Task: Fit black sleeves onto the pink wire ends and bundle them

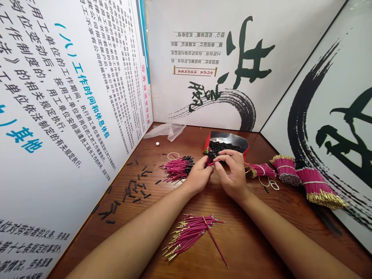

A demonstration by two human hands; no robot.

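Observation:
My left hand (200,176) is closed around a small bunch of magenta wires with black sleeves (210,158) on their upper ends. My right hand (233,175) meets it from the right, thumb and forefinger pinched close together at a wire of this bunch; the fingertips partly hide what lies between them. Just behind both hands stands a red-edged box (228,137) holding many short black sleeves (225,147). Left of my left hand lies a pile of magenta wires with black ends (178,167). Between my forearms are loose magenta wires with gold tips (188,234).
Loose black sleeves (133,188) lie scattered on the brown table (139,236) at left. Banded wire bundles (287,168) and a thicker one (315,186) sit at right, near white rubber bands (273,185). A clear plastic bag (171,131) lies at the back. Printed panels (200,104) surround the table.

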